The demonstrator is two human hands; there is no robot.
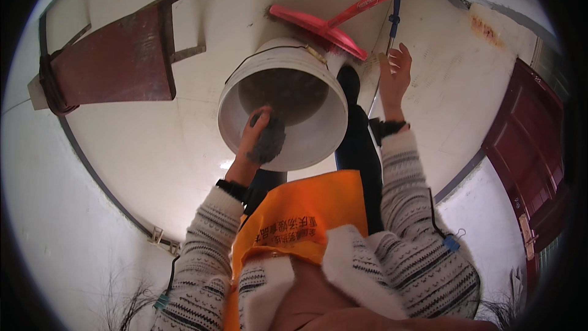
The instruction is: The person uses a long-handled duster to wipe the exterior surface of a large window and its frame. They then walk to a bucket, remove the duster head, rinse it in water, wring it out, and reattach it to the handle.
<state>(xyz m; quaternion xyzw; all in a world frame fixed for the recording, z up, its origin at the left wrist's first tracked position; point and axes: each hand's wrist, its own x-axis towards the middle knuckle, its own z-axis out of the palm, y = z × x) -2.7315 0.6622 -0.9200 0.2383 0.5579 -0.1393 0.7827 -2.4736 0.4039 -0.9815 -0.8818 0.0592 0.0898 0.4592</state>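
Note:
A white plastic bucket [317, 142] stands before me, with murky water [294, 96] inside. Its wire handle rests against the far outer side. My left hand [252, 133] is over the near left part of the bucket's mouth, gripping a dark grey wad [270, 140]; whether it is a rag or a scouring pad is unclear. To the right of the bucket my right hand [397, 76] is raised with its fingers apart and nothing visible in them. Behind that hand runs a thin pole [392, 27] with a blue upper part.
A red broom [321, 30] is just beyond the bucket, its handle slanting to the upper right. At left lies a dark red wooden chair or stool [115, 59]. A dark red door [528, 138] is at right. An orange apron [317, 197] with printed writing covers my lap.

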